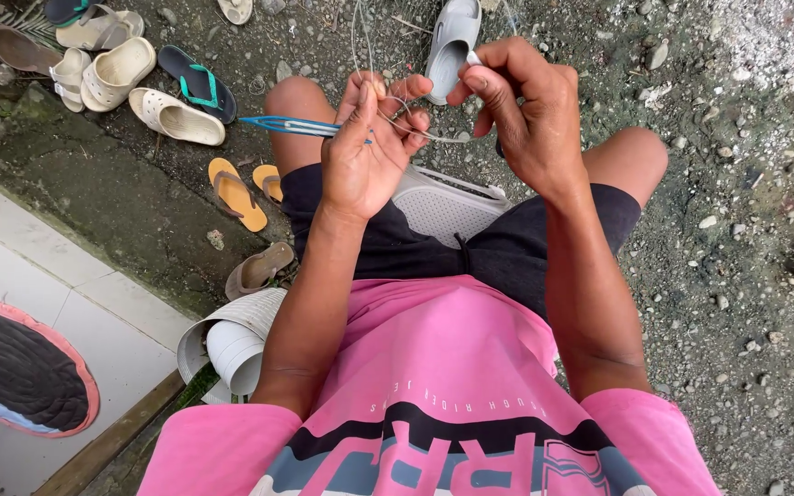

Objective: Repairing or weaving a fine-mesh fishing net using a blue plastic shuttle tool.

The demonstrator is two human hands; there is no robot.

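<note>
Two hands' grip pinching thin line (pixel 415 131), left hand (pixel 369 152) clasping blue needle (pixel 291 126), right hand (pixel 521 110), sandals (pixel 176 115) nearby

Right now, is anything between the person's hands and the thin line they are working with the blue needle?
Nothing visible. The left hand holds the blue netting needle and the thin line loops around its fingers. The right hand pinches the same line directly.

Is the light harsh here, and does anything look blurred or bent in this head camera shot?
Head view: soft, even daylight, no hard shadows or glare. The left hand, the right hand and the blue netting needle look sharp; the thin line between them is faint against the gravel. Wide lens bends the tiled edge and stretches the pink shirt.
</note>
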